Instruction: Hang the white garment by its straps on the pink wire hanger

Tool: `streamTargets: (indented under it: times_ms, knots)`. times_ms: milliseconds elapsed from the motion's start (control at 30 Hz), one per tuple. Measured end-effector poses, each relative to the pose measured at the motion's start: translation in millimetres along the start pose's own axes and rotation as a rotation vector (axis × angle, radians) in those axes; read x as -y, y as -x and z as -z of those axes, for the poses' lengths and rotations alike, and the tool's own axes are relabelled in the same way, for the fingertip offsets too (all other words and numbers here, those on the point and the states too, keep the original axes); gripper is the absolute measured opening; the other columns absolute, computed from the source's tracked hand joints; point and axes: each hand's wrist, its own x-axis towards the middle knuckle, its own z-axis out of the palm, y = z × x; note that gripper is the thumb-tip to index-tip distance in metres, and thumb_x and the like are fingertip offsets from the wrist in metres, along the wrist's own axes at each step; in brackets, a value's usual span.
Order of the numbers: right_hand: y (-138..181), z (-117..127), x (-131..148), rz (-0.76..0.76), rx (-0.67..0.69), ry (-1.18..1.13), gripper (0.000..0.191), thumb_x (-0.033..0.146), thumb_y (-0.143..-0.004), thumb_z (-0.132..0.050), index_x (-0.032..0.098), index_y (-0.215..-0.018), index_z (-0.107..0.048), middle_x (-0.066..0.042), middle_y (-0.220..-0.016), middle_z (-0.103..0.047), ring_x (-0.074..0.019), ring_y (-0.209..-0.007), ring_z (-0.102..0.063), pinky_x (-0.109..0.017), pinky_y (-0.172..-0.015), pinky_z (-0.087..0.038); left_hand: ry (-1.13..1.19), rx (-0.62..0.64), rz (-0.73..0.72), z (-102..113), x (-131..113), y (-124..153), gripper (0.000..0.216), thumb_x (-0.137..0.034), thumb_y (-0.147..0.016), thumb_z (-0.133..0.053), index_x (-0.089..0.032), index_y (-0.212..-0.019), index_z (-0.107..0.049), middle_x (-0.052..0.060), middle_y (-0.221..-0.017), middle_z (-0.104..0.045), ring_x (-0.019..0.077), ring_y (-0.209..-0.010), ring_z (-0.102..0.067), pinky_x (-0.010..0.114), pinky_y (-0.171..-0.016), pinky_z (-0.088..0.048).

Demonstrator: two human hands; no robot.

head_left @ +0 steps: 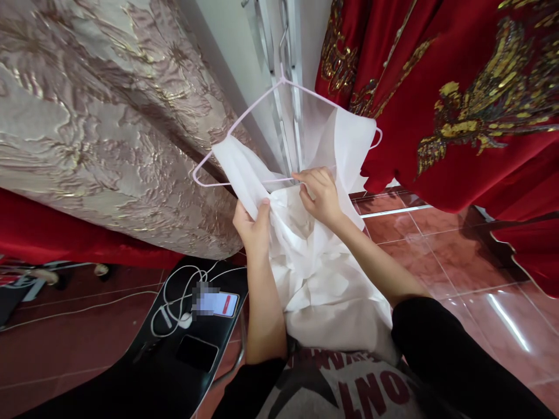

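Note:
A white sleeveless garment (314, 273) hangs by its shoulders on a pale pink hanger (257, 110), and its lower part drapes toward my body. My left hand (253, 224) grips the edge of the garment's left strap, thumb on top and fingers behind the cloth. Higher up and to the right, my right hand (321, 195) lies at the neckline. Its index finger reaches to the hanger's bottom bar and the thumb stands apart from it. Whether cloth is pinched under the right fingers is not clear.
Metallic floral fabric (109, 128) hangs at the left, and red cloth with gold sequins (471, 116) at the right. Metal rails (279, 116) stand behind the hanger. A black seat (144, 372) holds a lit phone (226, 304), a dark phone (196, 353) and white cables (163, 320).

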Motion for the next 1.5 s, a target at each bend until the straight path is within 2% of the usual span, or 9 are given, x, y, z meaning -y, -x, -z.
streamTargets:
  times_ms: [333, 467, 567, 667, 833, 1033, 1133, 1367, 1500]
  knots:
    - [-0.8, -0.6, -1.8, -0.002, 0.005, 0.010, 0.045, 0.009, -0.097, -0.045, 0.026, -0.129, -0.071, -0.008, -0.111, -0.073, -0.0266, -0.109, -0.064, -0.048, -0.101, -0.048, 0.047, 0.103, 0.064, -3.8, -12.7, -8.6, 0.035, -0.037, -0.082, -0.079, -0.018, -0.112, -0.075, 0.009, -0.109, -0.078, 0.0274, -0.104, -0.076, 0.040, -0.096, -0.063]
    - [-1.6, 1.0, -3.8, 0.030, -0.034, -0.010, 0.045, 0.006, -0.097, -0.042, 0.026, -0.125, -0.071, -0.008, -0.108, -0.074, -0.0254, -0.106, -0.065, -0.046, -0.098, -0.048, 0.049, 0.287, 0.134, 1.5, -31.1, -22.1, 0.029, -0.037, -0.081, -0.082, -0.018, -0.102, -0.080, 0.010, -0.104, -0.079, 0.0300, -0.103, -0.077, 0.041, -0.095, -0.063]
    - [-2.4, 6.0, -6.5, 0.045, -0.042, -0.002, 0.047, 0.005, -0.097, -0.040, 0.026, -0.124, -0.072, -0.008, -0.106, -0.074, -0.0249, -0.103, -0.066, -0.046, -0.095, -0.049, -0.113, 0.435, 0.173, 18.1, -52.6, -36.0, 0.025, -0.039, -0.078, -0.085, -0.016, -0.087, -0.080, 0.010, -0.087, -0.077, 0.0300, -0.086, -0.074, 0.038, -0.075, -0.062]
    - [-4.0, 11.4, -8.6, 0.045, -0.018, 0.019, 0.045, 0.005, -0.097, -0.041, 0.025, -0.121, -0.072, -0.007, -0.103, -0.075, -0.0247, -0.101, -0.066, -0.045, -0.092, -0.049, -0.301, 0.387, 0.167, 38.3, -80.0, -52.4, 0.023, -0.036, -0.077, -0.083, -0.014, -0.073, -0.077, 0.007, -0.070, -0.070, 0.0225, -0.065, -0.063, 0.032, -0.056, -0.048]
    - [-6.3, 13.6, -7.8, 0.070, -0.033, 0.011, 0.043, 0.004, -0.096, -0.043, 0.024, -0.120, -0.072, -0.007, -0.102, -0.075, -0.0236, -0.100, -0.066, -0.043, -0.091, -0.050, -0.256, 0.155, 0.036, 58.6, -110.7, -86.6, 0.015, -0.026, -0.077, -0.074, -0.015, -0.068, -0.070, 0.003, -0.069, -0.069, 0.0150, -0.067, -0.059, 0.029, -0.066, -0.047]
    - [-5.3, 13.9, -4.9, 0.129, -0.060, -0.007, 0.044, 0.005, -0.097, -0.046, 0.024, -0.127, -0.070, -0.007, -0.107, -0.074, -0.0234, -0.104, -0.066, -0.043, -0.095, -0.050, 0.763, -0.046, 0.283, 62.1, -67.2, -109.6, 0.033, -0.035, -0.091, -0.072, -0.020, -0.077, -0.047, -0.009, -0.057, -0.045, 0.0078, -0.049, -0.048, 0.024, -0.058, -0.045]
    - [-6.0, 13.9, -4.4, 0.114, -0.023, 0.002, 0.044, 0.007, -0.098, -0.045, 0.025, -0.131, -0.068, -0.007, -0.111, -0.074, -0.0241, -0.106, -0.066, -0.046, -0.098, -0.050, 1.052, -0.191, 0.306, 58.1, -36.7, -91.5, 0.017, -0.024, -0.095, -0.069, -0.020, -0.089, -0.054, -0.012, -0.058, -0.054, 0.0078, -0.059, -0.062, 0.023, -0.068, -0.050]
    - [-13.0, 16.7, 6.0, 0.094, 0.101, -0.033, 0.047, 0.015, -0.101, -0.047, 0.025, -0.144, -0.061, -0.010, -0.129, -0.072, -0.0263, -0.118, -0.065, -0.053, -0.109, -0.051, 1.005, 0.148, 0.499, 24.0, -32.5, -51.4, 0.012, -0.025, -0.102, -0.069, -0.016, -0.110, -0.070, 0.005, -0.115, -0.079, 0.0002, -0.051, -0.049, 0.014, -0.057, -0.046]
    - [-8.7, 41.1, 9.8, 0.085, 0.020, -0.067, 0.046, 0.025, -0.104, -0.048, 0.030, -0.150, -0.055, -0.010, -0.147, -0.064, -0.0291, -0.138, -0.060, -0.059, -0.120, -0.047, 0.789, 0.080, 0.296, 6.8, -45.0, -46.8, 0.027, -0.028, -0.108, -0.061, -0.015, -0.084, -0.061, 0.007, -0.089, -0.076, 0.0038, -0.044, -0.043, 0.018, -0.047, -0.037]
